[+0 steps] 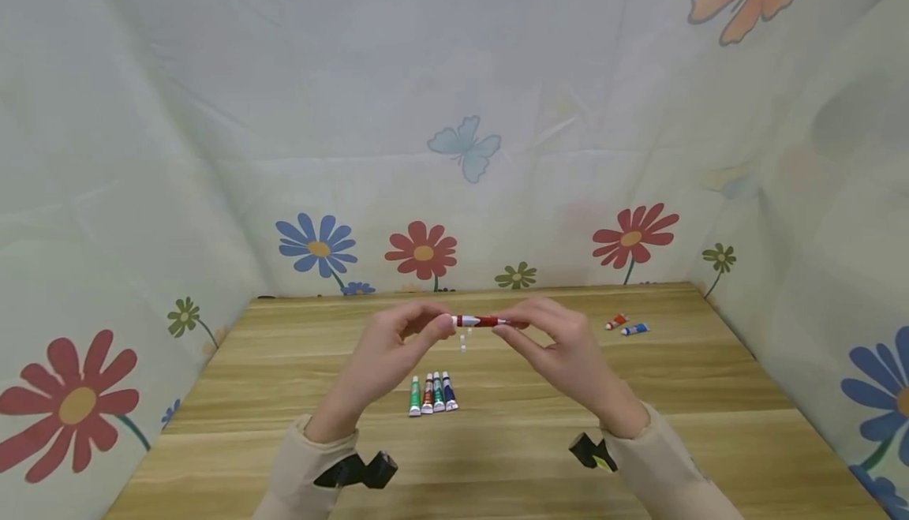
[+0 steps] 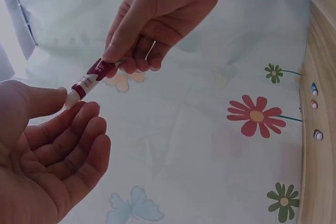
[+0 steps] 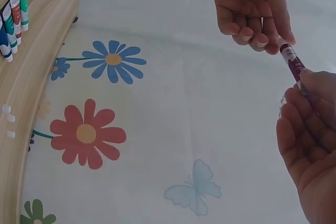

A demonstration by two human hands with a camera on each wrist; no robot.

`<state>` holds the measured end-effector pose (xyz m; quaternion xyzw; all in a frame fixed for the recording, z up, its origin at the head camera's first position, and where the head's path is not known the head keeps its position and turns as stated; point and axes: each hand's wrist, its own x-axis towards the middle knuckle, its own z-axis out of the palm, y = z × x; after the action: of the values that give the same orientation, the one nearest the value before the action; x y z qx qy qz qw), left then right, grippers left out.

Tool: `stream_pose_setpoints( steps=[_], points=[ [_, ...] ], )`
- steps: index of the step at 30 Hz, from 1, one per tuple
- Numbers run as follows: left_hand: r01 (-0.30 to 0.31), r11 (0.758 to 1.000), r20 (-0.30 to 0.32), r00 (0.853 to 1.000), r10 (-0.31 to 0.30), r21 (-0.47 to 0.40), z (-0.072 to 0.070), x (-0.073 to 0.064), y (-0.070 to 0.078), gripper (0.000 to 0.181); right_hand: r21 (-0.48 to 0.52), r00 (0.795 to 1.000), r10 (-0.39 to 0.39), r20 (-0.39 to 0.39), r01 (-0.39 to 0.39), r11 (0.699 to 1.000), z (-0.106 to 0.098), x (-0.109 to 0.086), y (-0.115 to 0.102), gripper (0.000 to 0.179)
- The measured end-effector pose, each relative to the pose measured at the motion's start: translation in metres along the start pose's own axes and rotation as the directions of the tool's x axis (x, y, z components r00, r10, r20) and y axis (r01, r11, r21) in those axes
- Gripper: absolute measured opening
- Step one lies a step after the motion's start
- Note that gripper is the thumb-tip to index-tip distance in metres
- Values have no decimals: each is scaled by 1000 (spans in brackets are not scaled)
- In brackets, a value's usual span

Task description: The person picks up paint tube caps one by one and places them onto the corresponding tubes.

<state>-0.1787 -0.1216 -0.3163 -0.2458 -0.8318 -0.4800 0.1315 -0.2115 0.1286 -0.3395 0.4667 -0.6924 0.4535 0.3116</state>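
Observation:
Both hands hold a dark red paint tube (image 1: 478,321) sideways above the table. My left hand (image 1: 390,353) pinches its white cap end (image 2: 73,97) between thumb and index finger, with the other fingers loosely curved. At the tail end, the thumb and fingers of my right hand (image 1: 561,350) grip the tube. Below, several paint tubes (image 1: 437,392) in green, red-brown, teal and dark blue lie side by side, white ends pointing away from me. A few small white pieces (image 1: 463,343) lie on the table beneath the held tube.
Toward the back right of the wooden table (image 1: 341,346) lie a red tube (image 1: 616,322) and a blue tube (image 1: 635,329). A pale curtain (image 1: 369,149) printed with flowers and butterflies hangs behind the table and along both sides.

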Motion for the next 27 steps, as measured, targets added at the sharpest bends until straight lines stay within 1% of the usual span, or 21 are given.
stream_pose_setpoints(
  steps=[2,3,5,6,8,11,12,13,14,15,16,18,19,20,21,23,25,27],
  points=[
    [-6,1000,6,1000,6,8,2,0,1,19,-1,1000,2,0,-2,1000,1,0,0,24],
    [-19,1000,3,1000,19,14,2,0,1,18,-1,1000,18,3,-18,1000,1,-1,0,22],
    [-63,997,-13,998,64,42,4,-1,2,16,10,998,68,15,-68,998,2,-2,0,15],
    [-96,993,-23,995,98,61,5,-1,2,15,18,995,102,24,-102,995,2,-3,-1,11],
    [-175,979,-39,983,180,101,7,-1,3,15,39,982,183,44,-185,982,2,-3,-2,7],
    [-291,946,-55,952,301,145,9,-1,4,16,84,951,300,71,-306,948,1,-4,-4,8],
    [-314,937,-61,944,326,152,9,-1,4,16,95,941,330,78,-337,937,1,-4,-4,8],
    [-325,933,-66,939,338,153,10,-1,4,16,107,933,350,81,-357,928,1,-4,-4,8],
    [-322,935,-74,939,335,149,10,0,3,17,114,929,360,80,-368,923,1,-4,-4,9],
    [-305,941,-82,944,319,144,10,0,2,17,111,932,355,75,-362,926,2,-4,-4,9],
    [-277,952,-90,953,289,132,10,0,2,18,102,940,334,66,-339,935,2,-4,-3,9],
    [-204,975,-98,972,212,93,10,-1,0,18,66,971,238,38,-240,969,3,-5,0,8],
    [-165,984,-97,980,172,73,10,-1,-1,18,43,985,174,18,-175,984,4,-5,1,9],
    [-128,990,-94,987,132,51,10,-1,-2,19,12,994,106,-2,-106,994,5,-5,3,10],
    [-98,995,-87,991,100,26,9,-1,-2,18,-18,999,43,-19,-43,999,5,-5,4,12],
    [-60,998,-70,996,58,-21,9,-2,-3,17,-62,998,-53,-43,50,997,7,-5,5,17],
    [-46,998,-57,997,43,-49,9,-1,-3,17,-86,995,-77,-56,72,994,7,-5,5,23],
    [-43,997,-55,998,40,-64,9,0,-3,17,-99,997,-49,-55,43,994,7,-5,4,29]
  ],
)
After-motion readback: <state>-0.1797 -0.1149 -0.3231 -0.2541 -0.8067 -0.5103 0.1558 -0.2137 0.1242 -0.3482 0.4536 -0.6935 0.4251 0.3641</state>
